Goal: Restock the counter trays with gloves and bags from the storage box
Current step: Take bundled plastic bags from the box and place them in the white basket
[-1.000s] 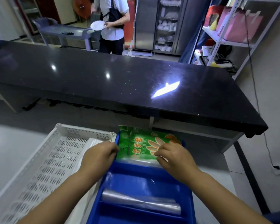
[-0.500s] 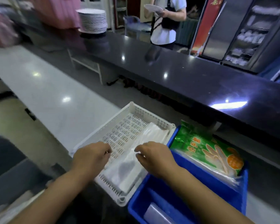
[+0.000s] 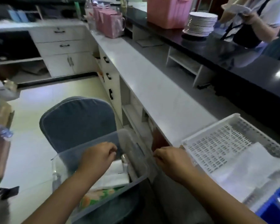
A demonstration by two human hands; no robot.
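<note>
— Clear plastic all round: storage box (image 3: 120, 135), open-topped, perched on a blue chair cushion (image 3: 78, 122). Stock inside?

— Plenty. White folded packs (image 3: 115, 175) lying flat at the box's middle, green printed glove pack (image 3: 95, 197) tucked against its near wall, partly under the white ones. Long sides of both running roughly along the box's length, near end to far end.

— Hands?

— Left hand (image 3: 97, 156) hanging over the box's middle, directly above the white packs, fingers curled in. Pinching something or empty, impossible to tell. Right hand (image 3: 171, 162) outside the box, just beside its right rim, fingers curled likewise; same doubt about the grip.

— So nearer to the stock?

— Left, clearly. Straight down for the white packs; down and back toward the near wall for the green pack. Probably a pull along the pack's length rather than across, to slide it free of the stack.

— And the destination?

— Right of the box, past the right hand: white perforated tray (image 3: 233, 116) up on the counter, clear bags (image 3: 252, 168) already lying at its near end. Blue tray (image 3: 275, 206) farther right again, only a corner showing.

— Handover, then?

— Likely: lift with the left, pass rightward across the box's rim. Risk of snagging on that rim.
</note>
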